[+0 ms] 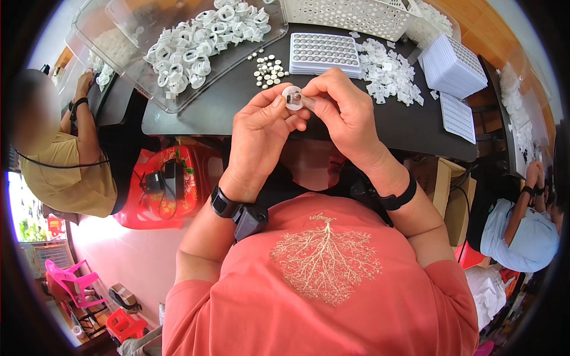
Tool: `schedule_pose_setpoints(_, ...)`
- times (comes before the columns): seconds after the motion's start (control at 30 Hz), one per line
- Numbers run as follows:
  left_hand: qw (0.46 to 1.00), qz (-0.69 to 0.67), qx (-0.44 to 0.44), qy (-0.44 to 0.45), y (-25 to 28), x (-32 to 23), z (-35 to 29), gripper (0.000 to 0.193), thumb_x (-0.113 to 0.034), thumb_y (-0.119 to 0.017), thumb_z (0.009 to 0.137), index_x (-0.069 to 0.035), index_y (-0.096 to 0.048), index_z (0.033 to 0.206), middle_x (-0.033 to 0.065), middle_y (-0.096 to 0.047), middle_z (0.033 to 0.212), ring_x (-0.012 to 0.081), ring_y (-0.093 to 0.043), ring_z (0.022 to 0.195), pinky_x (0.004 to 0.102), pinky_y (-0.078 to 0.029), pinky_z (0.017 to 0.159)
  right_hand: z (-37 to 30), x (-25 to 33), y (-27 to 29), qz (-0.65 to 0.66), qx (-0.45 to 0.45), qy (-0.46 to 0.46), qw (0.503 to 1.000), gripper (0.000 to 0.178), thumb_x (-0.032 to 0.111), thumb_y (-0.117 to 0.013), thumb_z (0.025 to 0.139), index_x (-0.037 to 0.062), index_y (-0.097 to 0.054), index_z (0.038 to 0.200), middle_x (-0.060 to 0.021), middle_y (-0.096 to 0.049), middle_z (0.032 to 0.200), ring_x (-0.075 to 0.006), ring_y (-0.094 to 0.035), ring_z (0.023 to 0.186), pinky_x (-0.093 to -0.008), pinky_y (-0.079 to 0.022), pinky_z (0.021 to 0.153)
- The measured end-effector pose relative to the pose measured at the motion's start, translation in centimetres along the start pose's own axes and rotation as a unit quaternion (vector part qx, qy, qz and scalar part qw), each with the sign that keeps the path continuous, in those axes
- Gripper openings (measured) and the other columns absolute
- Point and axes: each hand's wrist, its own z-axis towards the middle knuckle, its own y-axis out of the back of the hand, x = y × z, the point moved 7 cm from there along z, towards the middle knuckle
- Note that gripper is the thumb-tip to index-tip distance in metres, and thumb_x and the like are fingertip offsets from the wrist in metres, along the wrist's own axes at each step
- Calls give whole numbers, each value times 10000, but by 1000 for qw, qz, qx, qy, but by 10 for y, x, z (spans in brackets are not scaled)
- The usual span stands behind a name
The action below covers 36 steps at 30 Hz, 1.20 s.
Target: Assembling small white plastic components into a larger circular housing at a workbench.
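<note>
Above the table's near edge, my left hand is closed on a small round white plastic part, its thumb in front and fingers behind. Dark and metallic bits show in the middle of this part. My right hand pinches with thumb and forefinger at the part's right edge, touching it. Whatever lies between those right fingertips is too small and too covered to name. Just beyond the hands, several silvery button cells lie loose, beside a white tray of round cells in rows.
A clear bin of white plastic housings stands at the left on the dark table. Flat translucent pieces are heaped right of the tray. Stacked trays and a white perforated basket stand behind. Other people work at both sides.
</note>
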Motion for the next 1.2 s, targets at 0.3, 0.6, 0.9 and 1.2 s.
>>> schedule_pose_setpoints(0.3, 1000, -4, -1, -4, -1, 0, -1, 303, -135, -577, 1005, 71, -570, 1228, 148, -661, 1059, 238, -647, 905, 353, -520, 765, -4, 2, -3, -53, 7, 33, 998, 172, -30, -647, 839, 70, -643, 979, -75, -593, 857, -246, -649, 685, -336, -522, 580)
schedule_pose_setpoints(0.6, 1000, 21, -2, 1, 2, 1, -2, 328, -150, -546, 1014, 61, -533, 1265, 144, -633, 1124, 232, -615, 951, 358, -508, 771, -11, 10, -4, -89, -12, 72, 993, 220, -8, -657, 801, 63, -633, 1007, -84, -584, 825, -262, -615, 656, -356, -500, 553)
schedule_pose_setpoints(0.9, 1000, -3, -22, -4, 4, 2, -2, 271, -106, -553, 1013, 67, -576, 1220, 136, -662, 1076, 221, -630, 920, 356, -519, 763, -22, 12, -11, -118, -20, 87, 989, 299, -11, -643, 793, 45, -603, 1084, -88, -590, 829, -267, -606, 667, -365, -501, 567)
schedule_pose_setpoints(1.2, 1000, -6, -14, -5, 3, 3, -3, 269, -111, -554, 1015, 69, -570, 1214, 132, -652, 1086, 218, -628, 927, 354, -521, 773, -24, 14, -11, -119, -18, 86, 989, 323, -20, -627, 806, 41, -603, 1123, -92, -607, 872, -271, -614, 693, -367, -502, 584)
